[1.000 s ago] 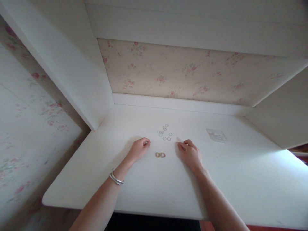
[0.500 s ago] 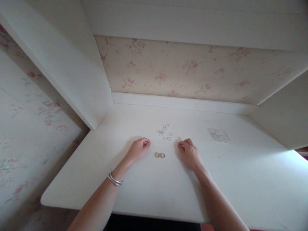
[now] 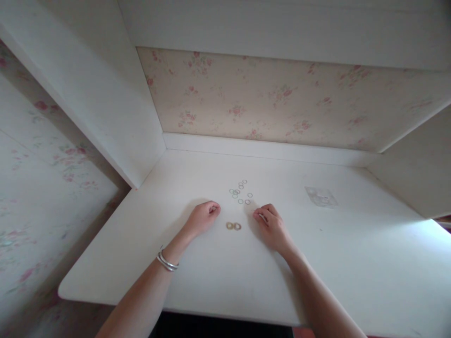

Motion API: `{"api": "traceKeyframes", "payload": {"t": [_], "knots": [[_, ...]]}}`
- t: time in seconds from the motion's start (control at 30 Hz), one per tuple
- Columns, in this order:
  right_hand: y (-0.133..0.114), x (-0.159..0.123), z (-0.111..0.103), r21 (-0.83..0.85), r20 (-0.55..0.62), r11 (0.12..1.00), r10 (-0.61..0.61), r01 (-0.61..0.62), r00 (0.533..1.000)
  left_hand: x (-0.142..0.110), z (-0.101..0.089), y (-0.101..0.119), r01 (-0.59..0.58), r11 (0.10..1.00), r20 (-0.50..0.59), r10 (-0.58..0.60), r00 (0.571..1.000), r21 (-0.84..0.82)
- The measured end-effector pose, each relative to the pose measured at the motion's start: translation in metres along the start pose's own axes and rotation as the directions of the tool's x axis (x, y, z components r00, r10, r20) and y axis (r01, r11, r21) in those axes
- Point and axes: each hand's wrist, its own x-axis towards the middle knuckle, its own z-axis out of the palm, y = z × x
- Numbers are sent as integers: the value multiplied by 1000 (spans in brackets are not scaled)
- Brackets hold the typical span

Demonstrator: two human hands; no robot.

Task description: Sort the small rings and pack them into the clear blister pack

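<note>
My left hand (image 3: 204, 217) rests on the white desk with its fingers curled and the thumb pressed to the fingertips. Whatever it may hold is too small to make out. Across from it, my right hand (image 3: 272, 226) is closed in a similar pinch, and I cannot tell what is between its fingertips. Slightly nearer me, between the hands, a yellowish ring (image 3: 226, 226) lies beside a brownish ring (image 3: 240, 227); both look thicker than the others. Beyond them several thin dark rings lie scattered, including a single thin ring (image 3: 241, 203) at the near side, some overlapping.
A clear plastic bag (image 3: 321, 197) lies flat on the white desk (image 3: 352, 263) to the right. A white side panel (image 3: 116, 117) rises at the left, and floral wallpaper (image 3: 260, 98) covers the back. The desk's front edge runs beneath my forearms.
My right hand has shifted a little left, closer to the rings. The left hand stays where it was, and the rings lie as before. The camera view has moved slightly.
</note>
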Motion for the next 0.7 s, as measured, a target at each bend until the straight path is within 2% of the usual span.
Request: {"api": "traceKeyframes", "payload": {"t": [0.1,0.2,0.53,0.7], "knots": [[-18,-6,7,126,43,988,-91,85,995,0,0,0,-10,1000,-6,10,1000,8],[-29,-9,13,164,125,979,-141,120,982,-1,0,0,-14,1000,-3,14,1000,12],[-35,-9,9,46,223,979,-202,196,954,-1,-1,1,-23,1000,5,22,1000,21],[-39,-10,8,-5,216,971,-231,238,949,-1,-1,3,-10,1000,6,10,1000,25]]}}
